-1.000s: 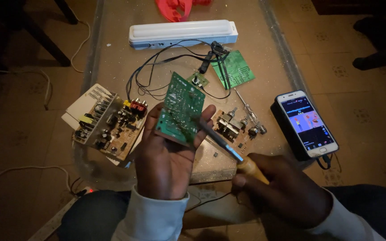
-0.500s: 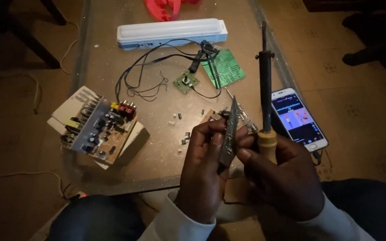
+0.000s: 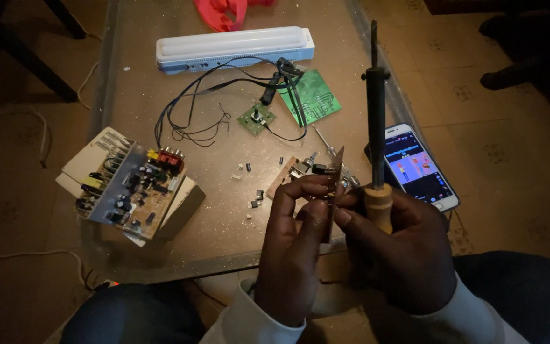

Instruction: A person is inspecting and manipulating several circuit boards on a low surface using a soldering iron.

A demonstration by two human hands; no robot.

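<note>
The left hand pinches a small circuit board by its edge between thumb and fingertips, holding it edge-on to the camera just above the near rim of the tabletop. Turned this way the board shows only as a thin, dark, upright sliver with a pointed top corner; its faces cannot be made out. The right hand is closed around the pale wooden handle of a soldering iron, whose black shaft stands upright with the tip pointing away from the body; its fingers also touch the board's other edge.

Just behind the hands lies a brown board with metal parts, with small loose components scattered beside it. To the right a smartphone lies with its screen lit. To the left, an amplifier board rests on a white box. Farther back are a small green board, a larger green board, black wires and a white tube lamp.
</note>
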